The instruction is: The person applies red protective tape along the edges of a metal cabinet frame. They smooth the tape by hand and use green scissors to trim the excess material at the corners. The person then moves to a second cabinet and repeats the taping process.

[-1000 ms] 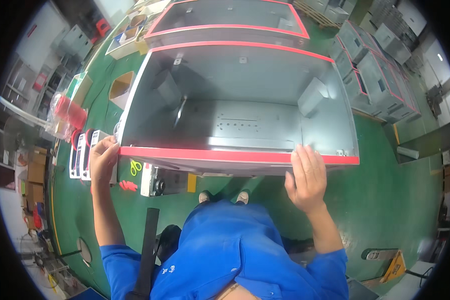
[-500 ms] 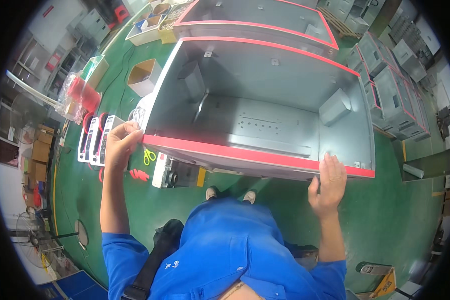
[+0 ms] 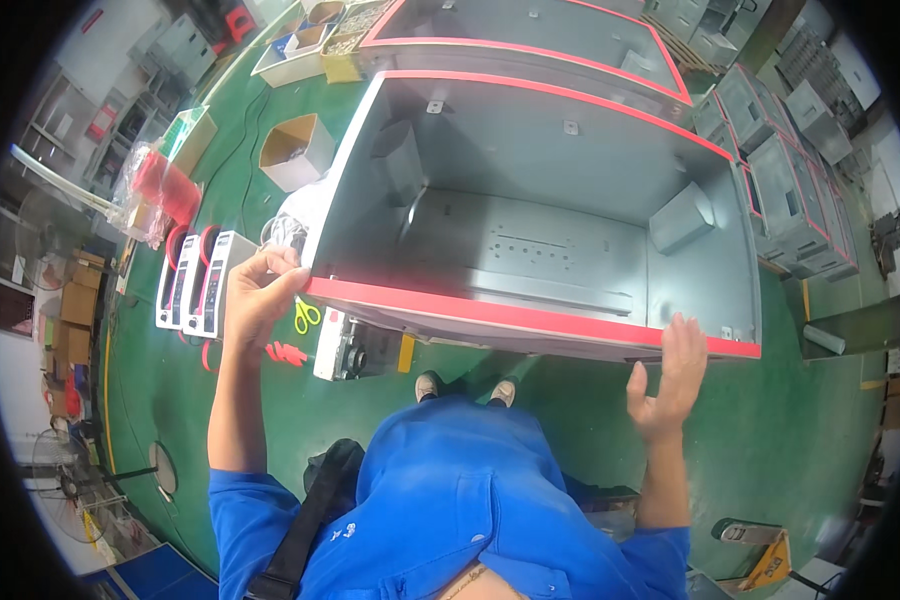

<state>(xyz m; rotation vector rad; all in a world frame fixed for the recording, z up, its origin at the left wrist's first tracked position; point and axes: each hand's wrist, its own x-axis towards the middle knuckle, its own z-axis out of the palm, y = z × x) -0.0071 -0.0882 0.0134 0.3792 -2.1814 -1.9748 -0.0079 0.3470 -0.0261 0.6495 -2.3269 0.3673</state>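
A large open grey metal cabinet point(image 3: 530, 215) lies in front of me, its opening facing up. A red strip point(image 3: 470, 303) runs along its near rim. At the near left corner, my left hand point(image 3: 260, 295) is closed, thumb and fingertips pinched on the end of the strip, which they partly cover. My right hand point(image 3: 670, 380) is open at the right part of the near rim. Its straight fingers reach over the red strip and the thumb stands apart; firm contact is hard to tell.
Two white-and-black devices point(image 3: 220, 285), yellow scissors point(image 3: 307, 314) and red scraps point(image 3: 286, 354) lie at left on the green floor. A boxy device point(image 3: 348, 350) sits below the cabinet. Another cabinet point(image 3: 530, 62) is behind; more stacked cabinets point(image 3: 785, 200) stand at right. An open carton point(image 3: 297, 152) is at far left.
The view has shifted slightly, so the cabinet appears a little farther right. My left hand stays at the corner. My right hand's fingers have spread a little and shifted slightly right.
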